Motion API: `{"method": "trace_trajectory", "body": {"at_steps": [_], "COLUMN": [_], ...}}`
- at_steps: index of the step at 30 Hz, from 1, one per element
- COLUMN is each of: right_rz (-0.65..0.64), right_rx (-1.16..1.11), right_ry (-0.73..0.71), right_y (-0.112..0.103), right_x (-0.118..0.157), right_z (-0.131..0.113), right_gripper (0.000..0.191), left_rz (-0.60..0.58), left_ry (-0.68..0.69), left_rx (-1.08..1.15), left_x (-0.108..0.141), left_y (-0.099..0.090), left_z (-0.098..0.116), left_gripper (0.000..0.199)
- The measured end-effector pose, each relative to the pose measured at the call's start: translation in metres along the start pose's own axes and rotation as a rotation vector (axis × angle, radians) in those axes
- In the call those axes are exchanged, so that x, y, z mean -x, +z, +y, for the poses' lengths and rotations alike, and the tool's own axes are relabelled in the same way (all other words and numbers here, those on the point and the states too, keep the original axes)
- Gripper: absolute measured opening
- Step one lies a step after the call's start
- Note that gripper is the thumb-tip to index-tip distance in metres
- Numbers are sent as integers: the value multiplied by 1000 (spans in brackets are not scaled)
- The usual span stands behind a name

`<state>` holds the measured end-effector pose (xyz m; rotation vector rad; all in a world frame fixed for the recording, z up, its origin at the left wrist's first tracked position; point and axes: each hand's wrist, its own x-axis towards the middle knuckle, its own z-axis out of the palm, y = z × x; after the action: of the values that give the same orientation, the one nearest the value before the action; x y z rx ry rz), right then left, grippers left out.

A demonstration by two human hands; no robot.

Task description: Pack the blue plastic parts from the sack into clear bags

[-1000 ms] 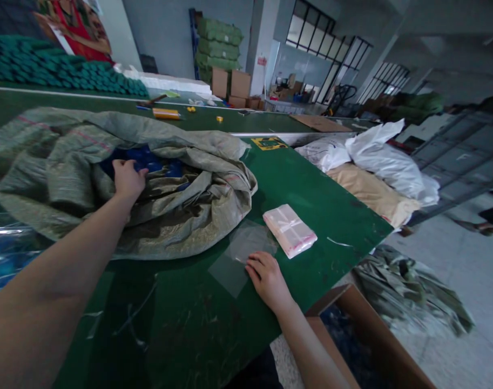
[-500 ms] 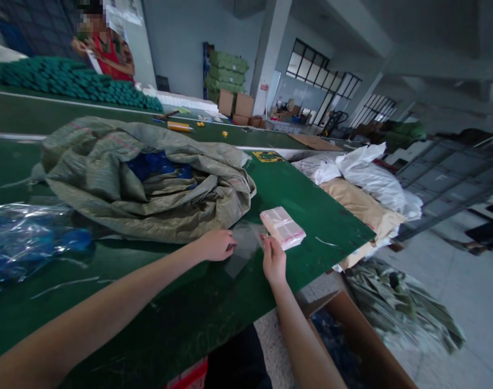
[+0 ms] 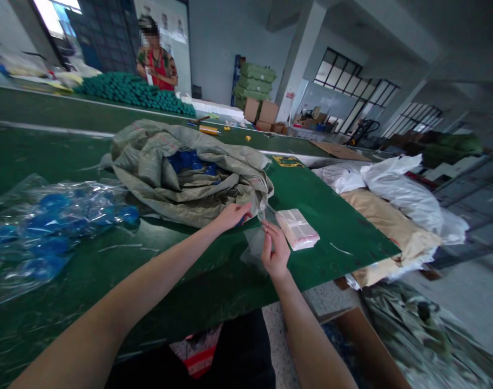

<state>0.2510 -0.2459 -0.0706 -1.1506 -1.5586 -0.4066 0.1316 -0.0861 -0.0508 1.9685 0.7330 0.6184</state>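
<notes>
At green workbench (image 3: 331,237) | clear plastic bag (image 3: 255,247), limp | right hand (image 3: 275,251) pinching it

Woven sack (image 3: 157,178) on workbench (image 3: 335,227) — plastic bag (image 3: 55,227) left (clear-bag stack (image 3: 297,229) right).

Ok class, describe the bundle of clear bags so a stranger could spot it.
Start at the green table. Right of the woven sack, just beyond the right hand, lies a flat bundle of clear bags. Unlike the loose blue-filled plastic, it is neat and squared, with a red edge.

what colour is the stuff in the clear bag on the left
Blue round pieces, best seen in the head view.
</notes>
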Motion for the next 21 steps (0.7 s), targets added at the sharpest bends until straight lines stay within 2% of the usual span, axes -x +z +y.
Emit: {"method": "trace_trajectory", "body": {"at_steps": [2, 4, 7, 9, 10, 13, 15, 18, 19, 21], "right_rz": [-108, -242, -438, -475, -455, -438, -550, -718, -716, -610], "right_rx": [-32, -43, -53, -56, -48, 39, 112, 193, 197, 151], "right_ry": [-92, -170, -220, -170, -121, 38, 85, 122, 144, 216], "right_y": [14, 30, 50, 59, 62, 60, 53, 39, 35, 32], "right_x": [-7, -14, -24, -26, -25, -14, -1, 12, 12, 5], "right_z": [-1, -5, -13, -18, -20, -17, -10, 1, 4, 7], "right_gripper": [29, 28, 26, 30, 35, 39, 31, 22, 21, 23], "left_rz": [18, -4, 40, 103, 138, 228, 246, 200, 167, 91], "left_ry": [-85, -93, -93, -113, -131, -199, -223, -228, -221, -191], "left_rx": [268, 360, 207, 61, 13, -11, 10, 41, 31, -24], "left_x": [8, 20, 37, 45, 48, 53, 55, 54, 54, 51], "left_y": [-27, -50, -75, -88, -94, -110, -117, -119, -118, -114], "left_z": [0, 2, 3, 1, -1, -7, -10, -14, -14, -14], "left_gripper": [72, 70, 55, 48, 46, 46, 46, 47, 47, 45]}}
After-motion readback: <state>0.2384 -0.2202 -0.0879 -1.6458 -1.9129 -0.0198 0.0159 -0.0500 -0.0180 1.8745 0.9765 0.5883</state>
